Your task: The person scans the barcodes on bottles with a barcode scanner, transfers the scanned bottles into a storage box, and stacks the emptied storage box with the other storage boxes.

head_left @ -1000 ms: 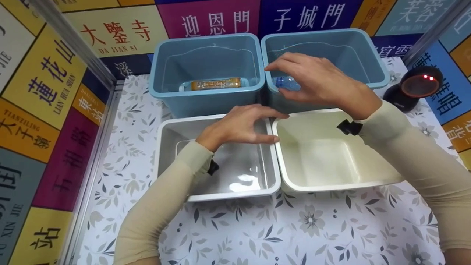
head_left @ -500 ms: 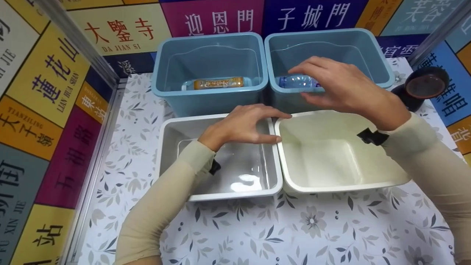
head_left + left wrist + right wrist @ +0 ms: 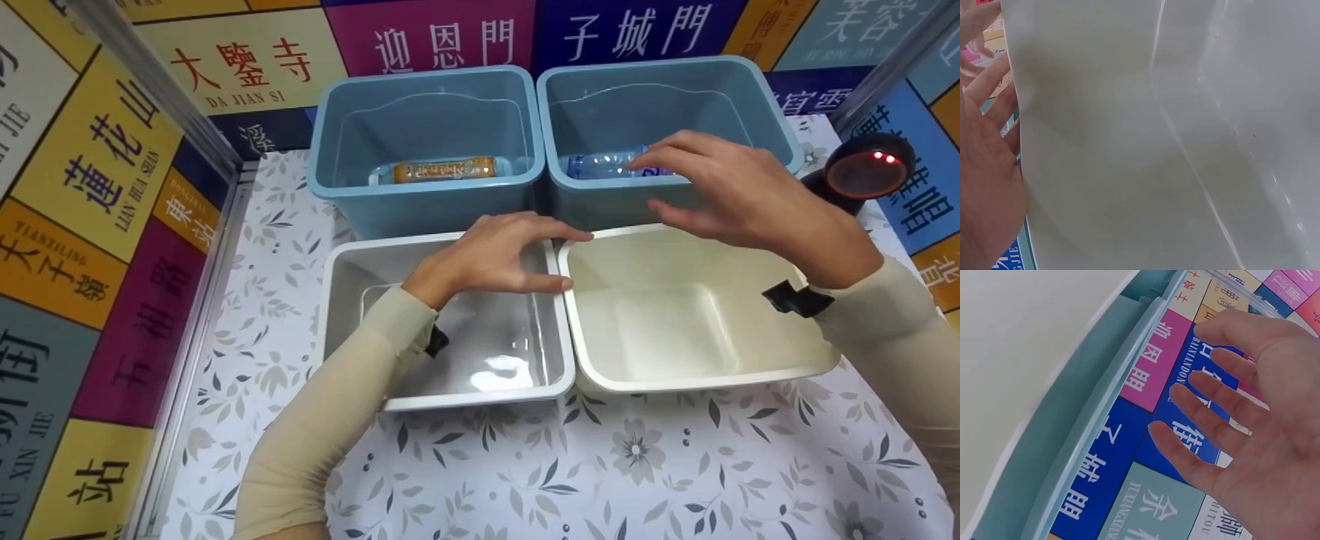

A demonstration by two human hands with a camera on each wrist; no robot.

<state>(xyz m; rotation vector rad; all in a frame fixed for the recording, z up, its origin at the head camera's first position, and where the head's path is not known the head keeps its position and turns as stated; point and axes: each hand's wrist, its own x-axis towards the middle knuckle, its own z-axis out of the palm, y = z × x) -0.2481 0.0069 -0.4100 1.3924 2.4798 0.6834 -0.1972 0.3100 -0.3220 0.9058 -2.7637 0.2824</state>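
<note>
My right hand (image 3: pixel 739 199) hovers above the front rim of the right blue bin (image 3: pixel 667 71), fingers relaxed and apart, holding nothing. Below it in that bin lies a clear plastic bottle (image 3: pixel 604 165) with a blue cap and purplish label, partly hidden by the fingers. In the right wrist view the right hand (image 3: pixel 1264 405) shows spread, bare fingers. My left hand (image 3: pixel 499 255) is over the grey-white bin (image 3: pixel 450 401), its fingertips at the rim shared with the cream bin (image 3: pixel 697 382). An orange-labelled bottle (image 3: pixel 445 169) lies in the left blue bin (image 3: pixel 427 189).
A black round-headed device (image 3: pixel 866 171) with red lights stands right of the bins. The floral-covered table (image 3: pixel 637 465) extends in front. Panels with large Chinese characters (image 3: pixel 457 41) wall in the back and sides.
My right hand has moved right and slightly toward me, uncovering more of the clear bottle in the right blue bin. The left hand has stayed in place.
</note>
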